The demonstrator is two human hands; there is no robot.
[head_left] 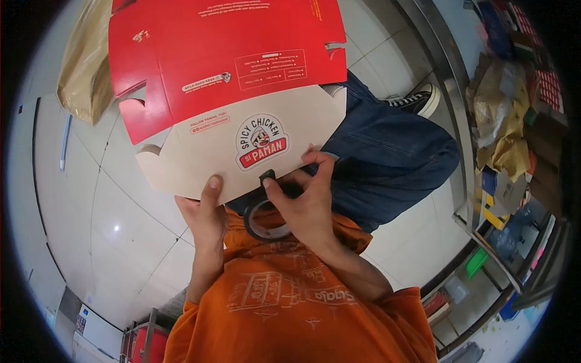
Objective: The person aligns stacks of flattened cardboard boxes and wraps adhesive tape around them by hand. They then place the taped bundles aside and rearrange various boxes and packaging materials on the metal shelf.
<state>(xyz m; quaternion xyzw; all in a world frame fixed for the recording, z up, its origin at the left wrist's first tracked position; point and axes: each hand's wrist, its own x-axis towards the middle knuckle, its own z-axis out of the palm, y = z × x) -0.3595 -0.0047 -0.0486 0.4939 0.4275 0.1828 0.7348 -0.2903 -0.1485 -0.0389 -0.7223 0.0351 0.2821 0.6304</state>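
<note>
A flattened cardboard food box (203, 148), red on one panel and cream on the other, lies across my lap with its printed side up. My left hand (206, 209) grips the cream panel's near edge, thumb on top and fingers hidden beneath. At the middle of that edge, the thumb of my right hand (305, 196) presses a small dark piece of tape (267, 176). Its index finger is bent against the edge farther right. A roll of tape (269, 232) hangs just under my right hand, partly covered by it; how the other fingers hold it is hidden.
My jeans-clad leg (393, 160) and a black sneaker (417, 100) are to the right. A metal rack (451, 91) with bags and boxes stands beyond. A tan plastic bag (85, 66) and a thin blue-white stick (64, 145) lie on the tiled floor at left.
</note>
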